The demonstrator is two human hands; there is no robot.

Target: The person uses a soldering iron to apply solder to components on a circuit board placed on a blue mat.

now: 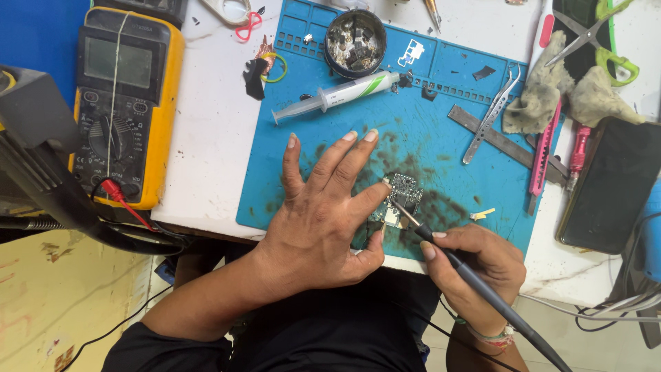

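- A small circuit board (401, 198) lies on a blue work mat (441, 110), near the mat's front edge.
- The board is dark, with tiny grey and silver parts on top and a pale patch at its lower corner. Its shape is not a plain square; the edges look notched.
- The mat under and around the board is smudged with black marks.
- The left hand (323, 213) lies flat on the mat, fingers spread wide and loose. One fingertip (383, 186) touches the board's left edge and holds it down.
- The right hand (475, 265) grips a thin dark soldering iron (475, 279) like a pencil, fingers curled tight around it. The metal tip rests on the lower part of the board.
- A syringe (334, 98) with a green and white label lies farther back on the mat.
- A round black dish (355, 41) full of small parts sits at the mat's back edge.
- Silver tweezers (490, 117) lie to the right of the board, well apart from it.
- A yellow meter (127, 103) sits on the white table, left of the mat.
- A black phone (609, 182) lies at the right.
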